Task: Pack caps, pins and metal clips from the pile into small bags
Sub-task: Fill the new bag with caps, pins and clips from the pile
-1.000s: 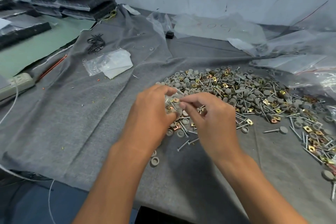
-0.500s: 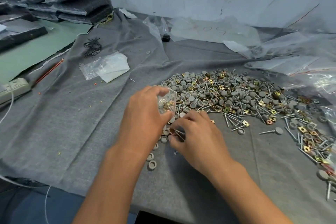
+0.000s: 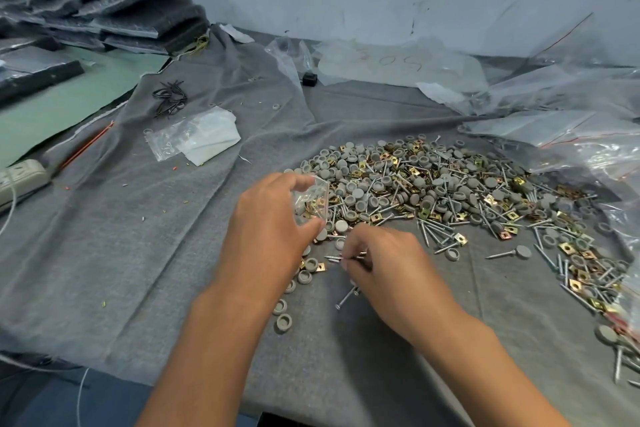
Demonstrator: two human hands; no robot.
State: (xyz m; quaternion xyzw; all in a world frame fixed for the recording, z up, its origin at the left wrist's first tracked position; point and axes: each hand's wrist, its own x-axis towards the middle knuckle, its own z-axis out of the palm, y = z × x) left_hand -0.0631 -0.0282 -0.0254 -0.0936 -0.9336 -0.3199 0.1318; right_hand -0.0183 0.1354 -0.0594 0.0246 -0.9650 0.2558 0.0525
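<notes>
A wide pile (image 3: 433, 184) of grey round caps, long metal pins and gold metal clips lies on the grey cloth. My left hand (image 3: 270, 229) grips a small clear bag (image 3: 313, 198) at the pile's near left edge; gold clips show inside it. Just right of it, my right hand (image 3: 381, 263) is low over the cloth and pinches a few pins (image 3: 343, 257) between thumb and fingers. Loose grey caps (image 3: 284, 314) and a single pin (image 3: 346, 298) lie below the hands.
A stack of small clear bags (image 3: 194, 137) lies at the left on the grey cloth (image 3: 138, 253). Black ties (image 3: 169, 99) sit beyond it. Large crumpled plastic bags (image 3: 571, 121) crowd the right and back. A power strip (image 3: 19, 180) is at the far left edge.
My right hand left the bag's mouth, dropped to the cloth and picked up pins. My left hand kept the bag, which shifted slightly left and up.
</notes>
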